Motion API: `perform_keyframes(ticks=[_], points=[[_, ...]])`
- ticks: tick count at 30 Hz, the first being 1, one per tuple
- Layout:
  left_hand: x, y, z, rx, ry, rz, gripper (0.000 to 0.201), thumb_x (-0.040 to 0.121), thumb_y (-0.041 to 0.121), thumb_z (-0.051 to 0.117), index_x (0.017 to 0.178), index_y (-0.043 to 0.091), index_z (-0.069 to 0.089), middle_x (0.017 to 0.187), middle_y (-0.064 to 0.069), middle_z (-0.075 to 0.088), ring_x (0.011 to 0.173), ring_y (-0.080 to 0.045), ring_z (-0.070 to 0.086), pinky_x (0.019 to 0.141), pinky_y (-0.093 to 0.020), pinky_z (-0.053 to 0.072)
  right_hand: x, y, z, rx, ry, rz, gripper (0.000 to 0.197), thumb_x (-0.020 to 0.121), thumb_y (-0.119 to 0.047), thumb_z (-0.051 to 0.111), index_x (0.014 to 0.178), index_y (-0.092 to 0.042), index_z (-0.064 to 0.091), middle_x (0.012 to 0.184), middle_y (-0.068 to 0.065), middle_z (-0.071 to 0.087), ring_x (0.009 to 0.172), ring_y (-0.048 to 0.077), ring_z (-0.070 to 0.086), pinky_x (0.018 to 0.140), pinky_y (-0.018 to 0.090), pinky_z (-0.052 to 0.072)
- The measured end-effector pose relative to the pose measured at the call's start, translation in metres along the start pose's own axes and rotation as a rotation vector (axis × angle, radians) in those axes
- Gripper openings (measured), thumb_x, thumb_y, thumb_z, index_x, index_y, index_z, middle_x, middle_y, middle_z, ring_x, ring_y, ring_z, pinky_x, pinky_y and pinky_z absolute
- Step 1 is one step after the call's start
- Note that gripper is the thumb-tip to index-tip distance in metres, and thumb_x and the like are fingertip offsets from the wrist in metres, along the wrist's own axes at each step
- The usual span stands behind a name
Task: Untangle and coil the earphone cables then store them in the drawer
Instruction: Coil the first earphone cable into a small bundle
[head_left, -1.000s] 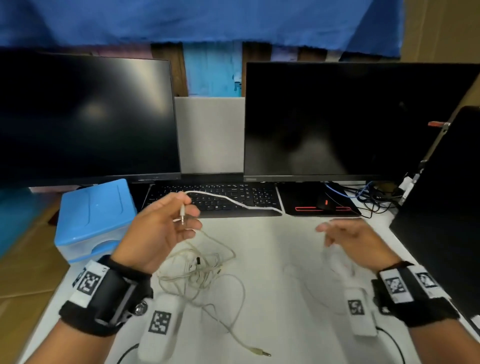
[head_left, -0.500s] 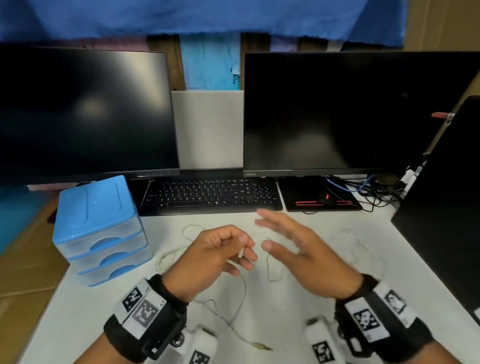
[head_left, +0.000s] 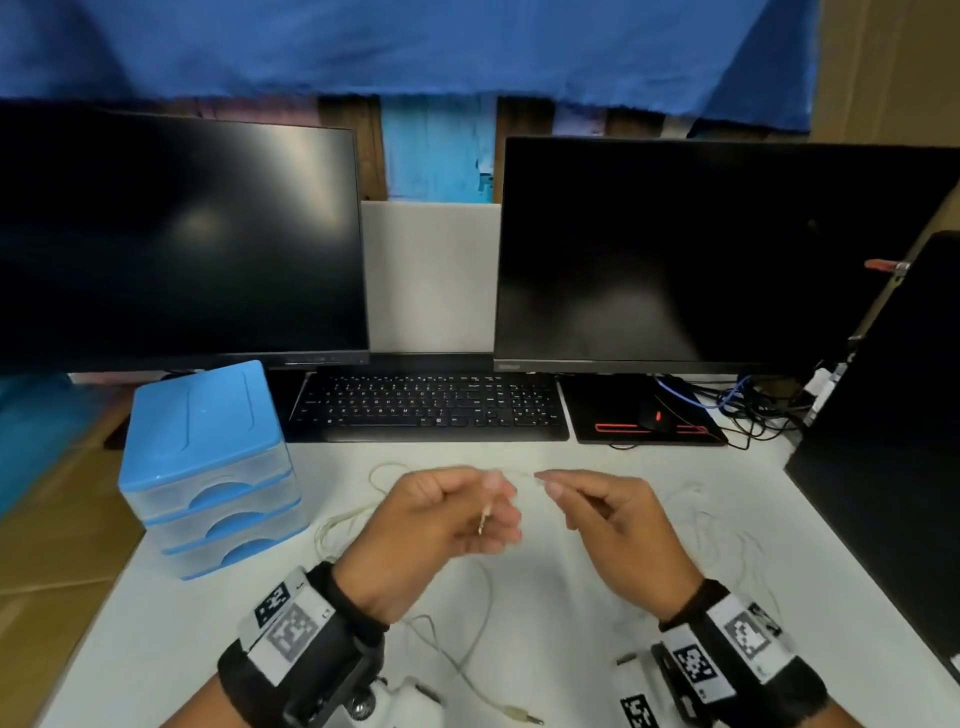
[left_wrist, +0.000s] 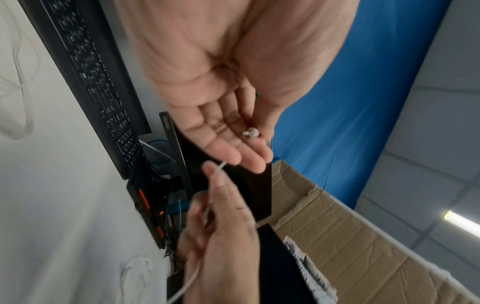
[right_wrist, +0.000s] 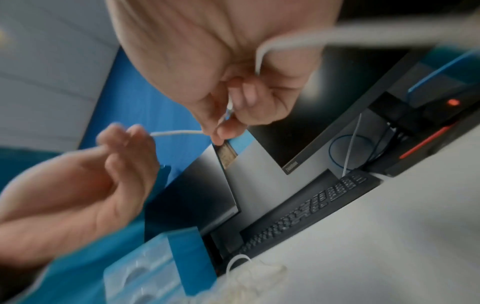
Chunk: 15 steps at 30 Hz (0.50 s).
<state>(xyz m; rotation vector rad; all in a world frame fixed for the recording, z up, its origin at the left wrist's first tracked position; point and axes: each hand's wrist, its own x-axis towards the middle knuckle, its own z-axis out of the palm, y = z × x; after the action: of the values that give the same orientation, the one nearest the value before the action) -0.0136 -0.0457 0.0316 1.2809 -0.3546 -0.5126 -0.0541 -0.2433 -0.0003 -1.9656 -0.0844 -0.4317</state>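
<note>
Over the white desk (head_left: 545, 613) my left hand (head_left: 498, 499) holds a thin white earphone cable (head_left: 519, 473) between thumb and fingers. Its metal plug (head_left: 483, 522) hangs below the fingers and shows against the left fingers (left_wrist: 233, 148) as plug (left_wrist: 250, 132). Just to the right, my right hand (head_left: 548, 483) pinches the same cable, seen in the right wrist view as right hand (right_wrist: 221, 127) on the cable (right_wrist: 176, 132). The cable's loose loops (head_left: 337, 525) trail on the desk to a second plug (head_left: 524, 718). Another pale tangle (head_left: 717, 530) lies to the right.
A blue three-drawer unit (head_left: 208, 467) stands at the left with all drawers closed. Behind the hands are a black keyboard (head_left: 431, 405), two dark monitors (head_left: 701, 249), a mouse pad with a mouse (head_left: 654, 415) and a bundle of wires (head_left: 753, 405). A black panel (head_left: 893, 441) borders the right.
The hands were apart, the left raised with the plug. The left came down to mid-desk, and the right, open half a second ago, now pinches the cable beside it.
</note>
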Motion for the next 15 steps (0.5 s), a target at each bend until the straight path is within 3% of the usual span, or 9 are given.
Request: perform_keyframes(ticks=[3, 4, 6, 8, 12, 15], points=[[0.007, 0.003, -0.005, -0.185, 0.132, 0.093, 0.029, 0.08, 0.027, 0.058, 0.091, 0.004, 0.071, 0.085, -0.012, 0.075, 0.084, -0.023, 0.074, 0.07, -0.025, 0.059, -0.014, 0.007, 0.017, -0.163, -0.198, -0.031, 0.019, 0.096, -0.024, 0.06, 0.105, -0.023, 0.077, 0.085, -0.027, 0.072, 0.074, -0.007, 0.063, 0.071, 0.011, 0.047], [0.008, 0.003, -0.006, -0.207, 0.166, 0.114, 0.031, 0.081, 0.027, 0.057, 0.095, 0.002, 0.069, 0.088, -0.014, 0.076, 0.089, -0.024, 0.074, 0.073, -0.025, 0.059, -0.019, 0.006, 0.024, -0.19, -0.264, -0.048, 0.021, 0.098, -0.028, 0.057, 0.105, -0.021, 0.076, 0.08, -0.027, 0.07, 0.072, -0.005, 0.063, 0.071, 0.012, 0.048], [0.01, -0.001, -0.006, -0.204, 0.227, 0.143, 0.032, 0.083, 0.028, 0.058, 0.098, 0.002, 0.069, 0.093, -0.014, 0.076, 0.095, -0.025, 0.073, 0.08, -0.027, 0.059, -0.029, 0.001, 0.035, -0.271, -0.374, -0.129, 0.031, 0.101, -0.034, 0.048, 0.097, -0.013, 0.07, 0.064, -0.011, 0.062, 0.059, 0.009, 0.057, 0.068, 0.029, 0.053], [0.01, -0.007, -0.005, -0.145, 0.284, 0.169, 0.032, 0.083, 0.029, 0.059, 0.1, 0.004, 0.07, 0.096, -0.014, 0.076, 0.097, -0.024, 0.072, 0.083, -0.028, 0.058, -0.036, -0.012, 0.038, -0.355, -0.466, -0.184, 0.031, 0.102, -0.034, 0.042, 0.091, -0.013, 0.061, 0.06, 0.0, 0.051, 0.056, 0.018, 0.047, 0.066, 0.039, 0.05], [0.01, -0.017, -0.005, 0.082, 0.294, 0.238, 0.022, 0.086, 0.023, 0.06, 0.1, 0.012, 0.073, 0.096, -0.008, 0.077, 0.097, -0.017, 0.072, 0.081, -0.023, 0.057, -0.039, -0.045, 0.026, -0.429, -0.558, -0.225, 0.03, 0.102, -0.035, 0.039, 0.092, -0.014, 0.058, 0.061, -0.001, 0.049, 0.059, 0.02, 0.046, 0.065, 0.04, 0.045], [0.01, -0.023, -0.005, 0.15, 0.244, 0.208, 0.02, 0.089, 0.012, 0.06, 0.106, 0.008, 0.072, 0.096, -0.005, 0.078, 0.097, -0.018, 0.072, 0.074, -0.022, 0.057, -0.036, -0.061, 0.011, -0.401, -0.551, -0.251, 0.031, 0.102, -0.035, 0.039, 0.096, -0.015, 0.061, 0.065, 0.001, 0.055, 0.062, 0.019, 0.05, 0.067, 0.037, 0.046]])
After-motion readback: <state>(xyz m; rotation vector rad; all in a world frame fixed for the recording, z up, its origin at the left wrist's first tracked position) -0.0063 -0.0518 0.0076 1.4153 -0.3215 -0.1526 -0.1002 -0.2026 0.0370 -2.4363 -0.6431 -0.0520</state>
